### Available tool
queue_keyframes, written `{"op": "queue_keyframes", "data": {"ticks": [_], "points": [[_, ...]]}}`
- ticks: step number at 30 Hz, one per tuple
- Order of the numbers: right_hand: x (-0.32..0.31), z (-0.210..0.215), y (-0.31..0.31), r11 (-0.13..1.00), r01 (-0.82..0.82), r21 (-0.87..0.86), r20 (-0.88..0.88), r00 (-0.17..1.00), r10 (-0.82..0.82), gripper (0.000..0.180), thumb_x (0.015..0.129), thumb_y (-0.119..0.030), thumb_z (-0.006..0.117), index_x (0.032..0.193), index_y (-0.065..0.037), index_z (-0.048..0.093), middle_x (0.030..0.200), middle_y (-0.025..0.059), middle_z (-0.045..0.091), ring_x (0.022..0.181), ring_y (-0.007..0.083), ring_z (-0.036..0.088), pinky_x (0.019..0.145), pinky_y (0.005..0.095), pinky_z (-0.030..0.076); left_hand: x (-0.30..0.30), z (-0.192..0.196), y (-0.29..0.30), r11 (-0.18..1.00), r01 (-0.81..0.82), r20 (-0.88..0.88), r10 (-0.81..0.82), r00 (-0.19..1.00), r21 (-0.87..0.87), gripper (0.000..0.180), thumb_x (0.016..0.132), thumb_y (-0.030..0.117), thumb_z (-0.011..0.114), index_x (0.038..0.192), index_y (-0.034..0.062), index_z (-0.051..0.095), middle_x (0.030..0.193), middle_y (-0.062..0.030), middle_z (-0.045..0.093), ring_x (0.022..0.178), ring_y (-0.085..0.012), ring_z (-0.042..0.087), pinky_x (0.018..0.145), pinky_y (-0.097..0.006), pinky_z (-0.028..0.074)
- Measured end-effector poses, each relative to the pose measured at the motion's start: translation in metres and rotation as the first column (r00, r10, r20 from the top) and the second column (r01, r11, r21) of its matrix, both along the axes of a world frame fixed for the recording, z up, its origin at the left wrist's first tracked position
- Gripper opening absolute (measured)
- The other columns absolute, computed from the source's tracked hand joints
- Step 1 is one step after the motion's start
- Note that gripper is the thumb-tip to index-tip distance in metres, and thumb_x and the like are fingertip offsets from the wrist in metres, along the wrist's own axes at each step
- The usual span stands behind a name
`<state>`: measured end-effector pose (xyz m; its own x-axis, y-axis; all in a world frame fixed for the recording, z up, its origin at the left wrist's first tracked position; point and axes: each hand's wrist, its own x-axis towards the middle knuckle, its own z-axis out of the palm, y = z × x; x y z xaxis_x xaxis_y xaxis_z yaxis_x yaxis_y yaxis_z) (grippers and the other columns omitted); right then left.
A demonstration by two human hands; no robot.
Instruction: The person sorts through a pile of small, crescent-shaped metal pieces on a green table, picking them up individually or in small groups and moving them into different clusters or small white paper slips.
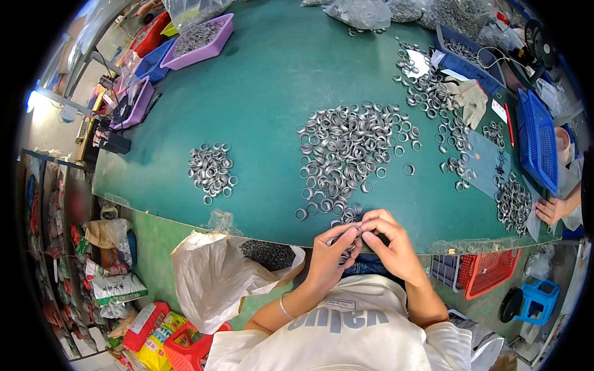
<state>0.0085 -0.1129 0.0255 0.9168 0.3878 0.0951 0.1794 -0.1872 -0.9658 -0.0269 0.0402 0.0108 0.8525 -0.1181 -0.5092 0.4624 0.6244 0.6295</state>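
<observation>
At the table's near edge, my left hand (327, 255) is closed around several grey metal rings (348, 248). My right hand (396, 248) meets it, thumb and forefinger pinched at a ring between the two hands; the fingers partly hide that ring. Just beyond my hands spreads a large heap of loose metal rings (349, 145), its near end almost at my fingertips. A smaller heap of rings (211, 170) lies apart to the left on the green table (260, 93).
More rings (513, 204) lie at the right, near another person's hand (552, 210). A blue basket (536, 142), a glove (470, 101) and a red pen (509, 123) are there too. A pink tray (199, 44) stands far left. An open white sack (210, 278) sits below the front edge.
</observation>
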Motion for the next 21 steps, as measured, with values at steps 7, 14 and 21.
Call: {"op": "queue_keyframes", "data": {"ticks": [7, 14, 21], "points": [[0.019, -0.004, 0.011, 0.861, 0.206, -0.465, 0.459, 0.888, 0.036, 0.035, 0.071, 0.001, 0.061, 0.105, -0.007, 0.062, 0.106, 0.0085, 0.057, 0.096, 0.0289, 0.051, 0.078, 0.0373, 0.04, -0.004, 0.009, 0.009, 0.997, -0.041, 0.069, 0.046, 0.997, -0.069, 0.02, 0.089, 0.012, 0.059, 0.105, -0.0004, 0.062, 0.081, -0.0101, 0.06, 0.064, -0.0133, 0.052, 0.049, -0.023, 0.039], [0.016, -0.029, -0.002, 0.967, 0.253, -0.021, -0.053, 0.966, -0.254, 0.022, 0.081, 0.001, 0.058, 0.101, -0.003, 0.066, 0.092, 0.0086, 0.063, 0.079, 0.018, 0.06, 0.071, 0.0306, 0.047, -0.004, 0.006, 0.013, 0.979, -0.054, 0.061, 0.067, 0.996, -0.198, 0.019, 0.088, 0.009, 0.06, 0.104, -0.0004, 0.062, 0.084, -0.0106, 0.06, 0.064, -0.0148, 0.051, 0.051, -0.023, 0.038], [0.012, -0.026, -0.016, 0.494, 0.464, 0.735, -0.668, 0.617, 0.416, 0.025, 0.092, -0.007, 0.055, 0.113, 0.005, 0.056, 0.091, 0.0083, 0.062, 0.08, 0.017, 0.06, 0.068, 0.0266, 0.05, -0.003, 0.006, 0.005, 0.978, -0.01, -0.004, 0.009, 1.0, -0.208, 0.018, 0.089, 0.01, 0.059, 0.104, -0.0003, 0.06, 0.079, -0.0074, 0.056, 0.064, -0.0138, 0.049, 0.052, -0.022, 0.037]]}}
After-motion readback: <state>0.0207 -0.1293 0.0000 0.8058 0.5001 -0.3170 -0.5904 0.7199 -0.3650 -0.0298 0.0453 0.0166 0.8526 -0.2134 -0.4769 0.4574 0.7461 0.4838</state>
